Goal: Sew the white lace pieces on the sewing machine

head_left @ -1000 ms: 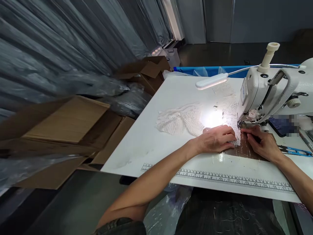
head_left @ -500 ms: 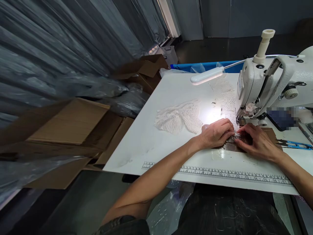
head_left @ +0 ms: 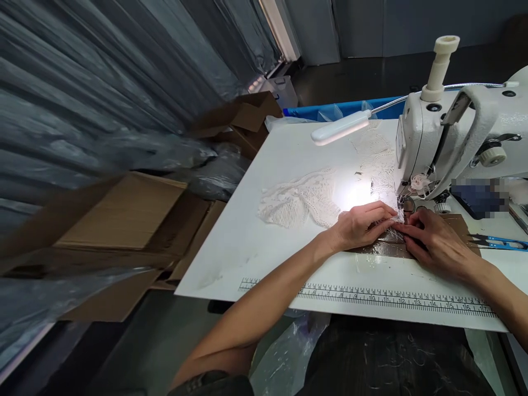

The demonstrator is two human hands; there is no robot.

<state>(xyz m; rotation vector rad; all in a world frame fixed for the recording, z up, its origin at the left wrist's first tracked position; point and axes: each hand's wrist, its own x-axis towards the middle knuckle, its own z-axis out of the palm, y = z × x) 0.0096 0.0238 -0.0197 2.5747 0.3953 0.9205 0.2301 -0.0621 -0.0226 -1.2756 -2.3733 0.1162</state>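
White lace fabric (head_left: pixel 383 179) runs from the back of the table to the needle area of a white sewing machine (head_left: pixel 416 143). My left hand (head_left: pixel 363 225) pinches the lace edge just in front of the presser foot (head_left: pixel 400 202). From the other side my right hand (head_left: pixel 433 236) holds the same edge, its fingertips close to the left ones. The exact grip between the fingertips is partly hidden. Beneath both hands lies a brown taped plate (head_left: pixel 377 248). Another lace piece (head_left: pixel 299 198) rests to the left of my left hand.
A lit lamp (head_left: pixel 341 127) hangs over the table (head_left: pixel 223 258). Blue thread snips (head_left: pixel 501 243) lie at the right, near a dark blue object (head_left: pixel 478 199). A printed ruler (head_left: pixel 371 296) follows the front edge. Cardboard boxes (head_left: pixel 124 212) stand left of the table.
The lace edge between my hands now lies flatter and closer to the presser foot. My right fingers have curled in more. The whole view has shifted slightly.
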